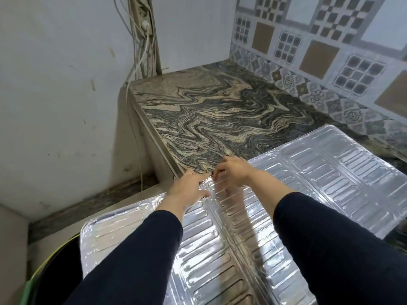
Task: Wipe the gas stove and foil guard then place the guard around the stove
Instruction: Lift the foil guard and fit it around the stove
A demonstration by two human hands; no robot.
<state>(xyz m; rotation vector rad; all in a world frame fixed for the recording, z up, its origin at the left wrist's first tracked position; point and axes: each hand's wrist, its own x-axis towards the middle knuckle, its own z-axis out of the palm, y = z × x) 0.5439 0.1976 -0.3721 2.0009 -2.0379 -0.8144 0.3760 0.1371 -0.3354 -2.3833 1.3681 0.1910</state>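
Observation:
The silver embossed foil guard [319,172] lies unfolded across the front part of the marbled counter [220,111], with its left panel hanging past the counter's edge. My left hand [189,188] presses on the guard's far edge at a fold line. My right hand [231,170] pinches that same far edge right beside it. Both hands touch the foil close together at the counter's left edge. Dark sleeves cover both forearms. No gas stove and no cloth are in view.
A patterned tile wall [319,51] backs the counter on the right. White cables and a power strip [143,25] run down the corner wall on the left. A dark bin with a green rim [55,271] stands below, at lower left.

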